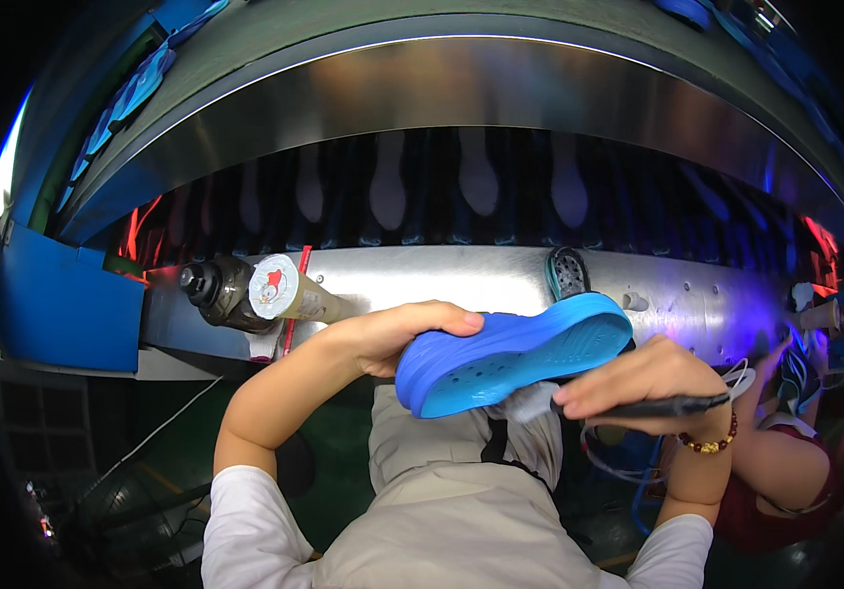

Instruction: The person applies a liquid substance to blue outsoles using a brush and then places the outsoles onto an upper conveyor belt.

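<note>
The left hand [393,339] is gripping a blue, perforated shoe sole [510,355] above the lap. The right hand [638,383] is closed around a black brush [638,405]. Two bottles [255,290] are lying on the steel tabletop [442,280] beyond.

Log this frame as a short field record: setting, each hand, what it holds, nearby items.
setting: shiny metal conveyor ledge before a dark tunnel of pale shoe-sole shapes
left hand: grips the blue perforated foam shoe sole at its heel end
right hand: holds a thin black brush-like tool at the sole, with white cloth beneath
nearby: two bottles lying on the ledge
other person: arm at the right edge
</note>
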Demonstrator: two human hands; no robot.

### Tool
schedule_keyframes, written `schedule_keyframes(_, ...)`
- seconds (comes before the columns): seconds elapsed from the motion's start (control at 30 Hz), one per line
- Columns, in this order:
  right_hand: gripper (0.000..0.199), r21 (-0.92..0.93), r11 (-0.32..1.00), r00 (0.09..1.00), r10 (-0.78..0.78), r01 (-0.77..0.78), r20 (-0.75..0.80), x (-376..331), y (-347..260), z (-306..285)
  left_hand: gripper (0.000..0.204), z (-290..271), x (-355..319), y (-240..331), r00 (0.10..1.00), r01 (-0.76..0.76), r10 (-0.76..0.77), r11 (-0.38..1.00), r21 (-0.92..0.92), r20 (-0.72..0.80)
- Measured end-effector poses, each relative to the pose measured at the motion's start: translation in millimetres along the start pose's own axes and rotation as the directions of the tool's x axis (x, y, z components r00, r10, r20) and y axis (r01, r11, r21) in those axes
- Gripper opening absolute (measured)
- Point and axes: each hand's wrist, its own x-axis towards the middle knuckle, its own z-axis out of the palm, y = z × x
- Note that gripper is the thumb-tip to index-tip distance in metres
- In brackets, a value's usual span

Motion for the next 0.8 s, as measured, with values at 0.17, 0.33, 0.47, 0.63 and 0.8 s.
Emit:
schedule_keyframes(0.17, 0.025, 0.056, 0.998, 0.996, 0.015, -0.01, -0.084, -8.0, 15.8, 11.2, 0.06, -8.1, -11.1, -4.5, 0.991, -0.087, 0.093, 0.994, 0.07, -0.092)
schedule_keyframes(0.33, 0.021, 0.324, 0.904, 0.846, 0.393, -0.281, -0.361, -9.5, 20.0, 16.6, 0.065, -18.3, -23.5, -7.6, 0.971, -0.132, 0.129, 0.991, 0.0, -0.202)
schedule_keyframes(0.47, 0.02, 0.124, 0.98, 0.939, 0.188, -0.158, -0.289, -19.0, 16.7, 27.1, 0.063, -38.2, -29.6, -11.1, 0.947, -0.297, 0.307, 0.949, 0.11, -0.094)
schedule_keyframes(0.63, 0.021, 0.035, 0.998, 0.852, -0.022, 0.047, -0.523, 0.1, 7.1, 36.1, 0.075, -59.5, 37.3, -48.8, 0.794, -0.569, 0.601, 0.688, -0.45, -0.084)
schedule_keyframes(0.8, 0.02, 0.201, 0.957, 0.703, 0.289, -0.207, -0.65, 21.7, 57.2, 51.8, 0.1, -24.4, 82.7, -54.2, 0.819, -0.516, 0.562, 0.638, -0.572, -0.112)
